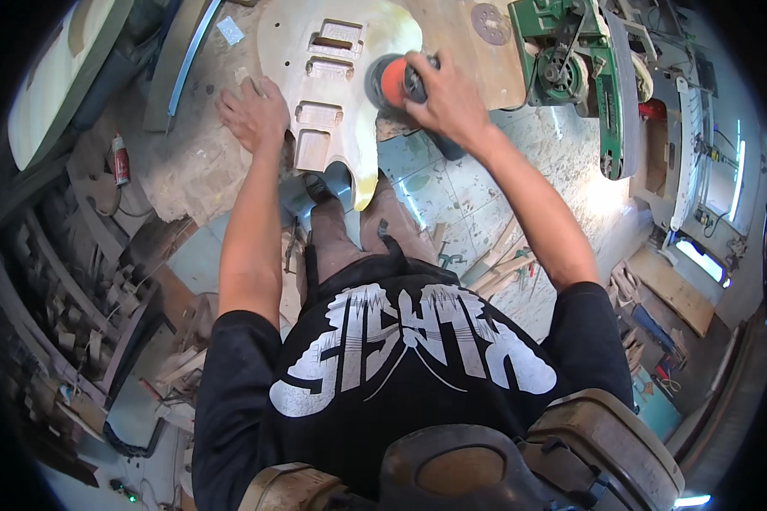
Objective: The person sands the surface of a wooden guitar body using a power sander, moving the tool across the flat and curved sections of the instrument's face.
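Observation:
A pale wooden electric guitar body (325,89) lies flat on the workbench, its several routed cavities facing up and its lower horn reaching past the near edge. My right hand (447,98) is closed around the top of an orange and black handheld sander (395,83). The sander sits at the body's right edge, its pad's contact partly hidden. On the other side, my left hand (254,115) rests with bent, parted fingers on the dusty bench top beside the body's left edge. Whether its palm touches the wood cannot be seen.
A green belt-driven machine (562,72) stands at the right of the bench (183,166). A blue-edged strip (194,55) and small pale sheet (229,31) lie left. A red spray can (120,160) is farther left. Wood offcuts (507,268) lie on the tiled floor (452,192).

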### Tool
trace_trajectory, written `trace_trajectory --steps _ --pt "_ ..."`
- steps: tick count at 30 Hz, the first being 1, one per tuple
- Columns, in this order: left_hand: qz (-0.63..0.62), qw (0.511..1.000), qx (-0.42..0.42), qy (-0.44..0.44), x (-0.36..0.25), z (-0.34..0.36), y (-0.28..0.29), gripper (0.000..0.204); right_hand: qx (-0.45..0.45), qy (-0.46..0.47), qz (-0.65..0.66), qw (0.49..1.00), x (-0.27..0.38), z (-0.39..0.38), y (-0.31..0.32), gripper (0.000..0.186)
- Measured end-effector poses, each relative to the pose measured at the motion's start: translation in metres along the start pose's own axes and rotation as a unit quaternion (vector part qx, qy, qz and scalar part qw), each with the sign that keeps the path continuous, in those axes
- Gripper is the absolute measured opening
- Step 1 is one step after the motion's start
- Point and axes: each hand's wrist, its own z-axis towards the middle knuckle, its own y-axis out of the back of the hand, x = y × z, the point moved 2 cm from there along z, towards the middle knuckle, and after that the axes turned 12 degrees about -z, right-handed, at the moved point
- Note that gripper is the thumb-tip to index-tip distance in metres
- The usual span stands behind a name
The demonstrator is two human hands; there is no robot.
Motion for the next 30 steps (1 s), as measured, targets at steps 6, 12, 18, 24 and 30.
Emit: trace_trajectory --steps 6,12,18,24,30 --pt "-0.008 1.0 0.007 0.018 0.002 0.0 0.0 0.06 0.0 0.077 0.011 0.997 0.02 -0.03 -0.002 0.065" --pt "-0.011 1.0 0.0 0.018 0.003 -0.001 0.003 0.06 0.119 0.069 0.032 0.99 0.043 -0.095 -0.005 0.069" --pt "-0.017 1.0 -0.005 0.001 -0.002 0.0 0.004 0.06 0.106 0.062 0.04 0.992 0.044 -0.1 -0.003 0.067" --pt "-0.018 1.0 -0.009 0.001 0.001 -0.001 0.004 0.061 0.125 0.06 0.042 0.989 0.046 -0.101 0.001 0.064" --pt "-0.004 1.0 0.004 0.004 0.001 0.0 0.004 0.064 0.127 0.059 0.051 0.989 0.064 -0.117 -0.003 0.064"
